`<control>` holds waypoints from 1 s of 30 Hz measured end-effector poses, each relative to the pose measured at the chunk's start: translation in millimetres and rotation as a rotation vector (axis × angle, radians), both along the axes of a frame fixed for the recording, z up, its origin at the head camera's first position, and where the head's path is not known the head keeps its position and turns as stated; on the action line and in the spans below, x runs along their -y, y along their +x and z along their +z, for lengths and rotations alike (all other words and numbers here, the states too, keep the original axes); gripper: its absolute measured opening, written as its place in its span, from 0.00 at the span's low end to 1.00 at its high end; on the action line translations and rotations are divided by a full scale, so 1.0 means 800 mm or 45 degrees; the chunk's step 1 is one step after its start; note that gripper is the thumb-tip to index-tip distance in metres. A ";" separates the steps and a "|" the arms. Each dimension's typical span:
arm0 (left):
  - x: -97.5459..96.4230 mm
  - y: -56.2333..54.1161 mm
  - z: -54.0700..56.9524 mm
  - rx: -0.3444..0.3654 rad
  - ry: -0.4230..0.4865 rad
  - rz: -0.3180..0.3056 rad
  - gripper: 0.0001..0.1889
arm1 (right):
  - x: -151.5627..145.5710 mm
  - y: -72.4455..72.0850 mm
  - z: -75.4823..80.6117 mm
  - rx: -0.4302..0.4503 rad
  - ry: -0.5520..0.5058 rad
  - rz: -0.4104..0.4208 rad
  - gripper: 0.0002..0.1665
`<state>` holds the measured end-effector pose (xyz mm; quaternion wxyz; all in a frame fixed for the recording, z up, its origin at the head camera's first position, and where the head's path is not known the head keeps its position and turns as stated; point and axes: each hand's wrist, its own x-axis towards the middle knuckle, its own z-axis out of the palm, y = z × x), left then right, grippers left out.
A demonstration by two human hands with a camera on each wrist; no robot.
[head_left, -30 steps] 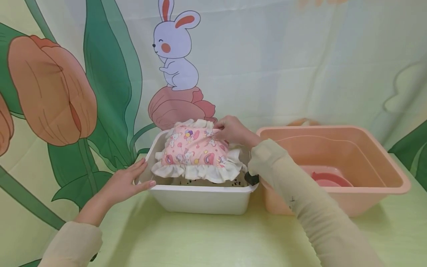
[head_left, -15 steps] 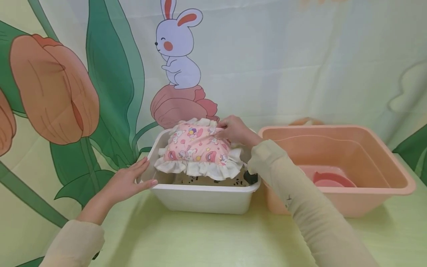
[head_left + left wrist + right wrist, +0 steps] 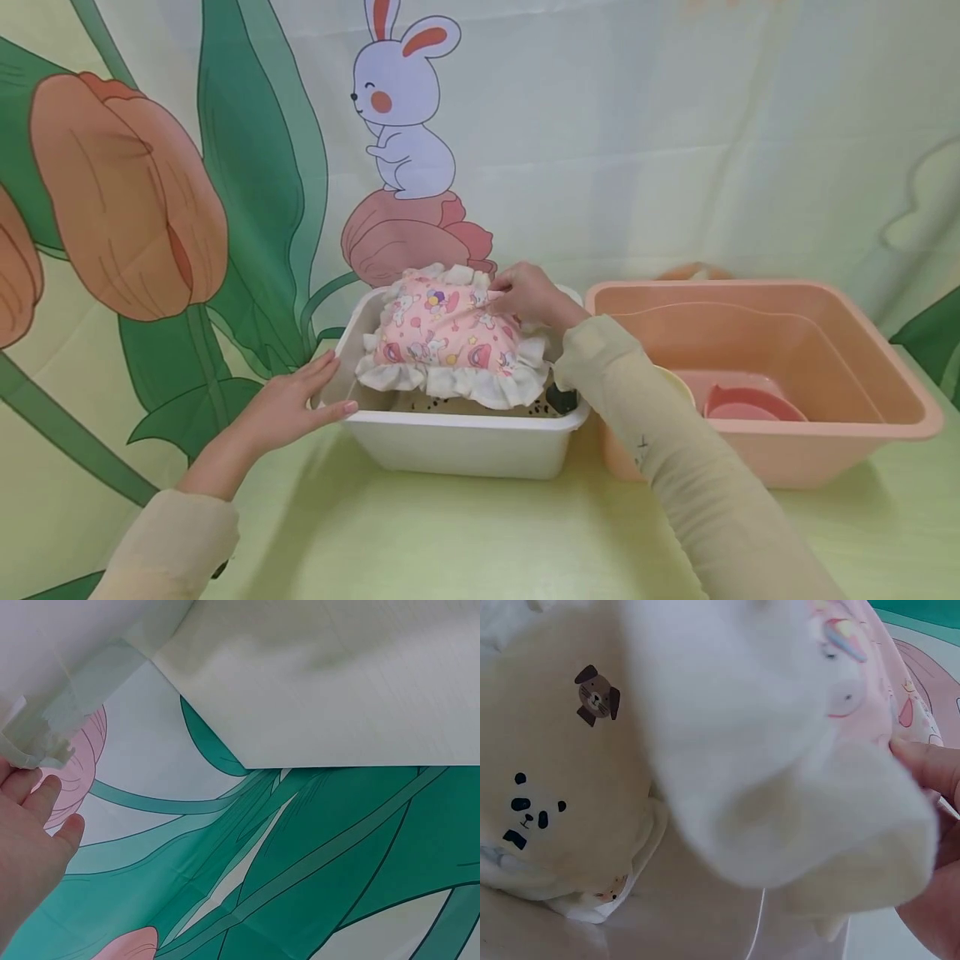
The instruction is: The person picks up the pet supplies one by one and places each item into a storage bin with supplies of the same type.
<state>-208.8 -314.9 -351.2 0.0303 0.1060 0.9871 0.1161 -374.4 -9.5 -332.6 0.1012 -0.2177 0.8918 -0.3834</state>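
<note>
A small pink pillow (image 3: 450, 329) with cartoon prints and white ruffled edges sits tilted in a white plastic tub (image 3: 465, 447). With thumb and fingers my right hand (image 3: 534, 297) pinches its upper right part. In the right wrist view, a blurred white ruffle (image 3: 727, 772) hangs close to the camera, beside my thumb (image 3: 930, 765). Below the pillow lies a beige cloth item (image 3: 562, 742) with dog and panda prints. My left hand (image 3: 296, 406) rests on the tub's left corner, its fingers fairly straight and its thumb along the front rim.
To the right stands a larger peach tub (image 3: 817, 454) holding a red-pink item (image 3: 753, 404); a yellow rim (image 3: 673, 385) shows partly behind my sleeve. A black item (image 3: 561, 399) is at the white tub's right end. A printed curtain (image 3: 637, 150) hangs behind the green table (image 3: 450, 533).
The whole scene shifts slightly right as the head view turns. The yellow rim has come into sight in the peach tub. Both hands and the pillow keep nearly the same places.
</note>
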 end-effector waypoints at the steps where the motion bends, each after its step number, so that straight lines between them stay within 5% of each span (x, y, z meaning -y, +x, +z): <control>1: 0.000 0.000 0.000 -0.001 0.000 -0.001 0.42 | 0.000 0.000 0.000 0.000 0.008 0.006 0.11; 14: 0.000 -0.001 -0.001 0.001 0.003 0.007 0.43 | 0.004 0.002 -0.011 0.147 0.075 0.137 0.08; 30: 0.002 0.000 -0.001 -0.007 -0.005 0.007 0.43 | 0.011 0.005 -0.034 0.130 0.182 0.206 0.07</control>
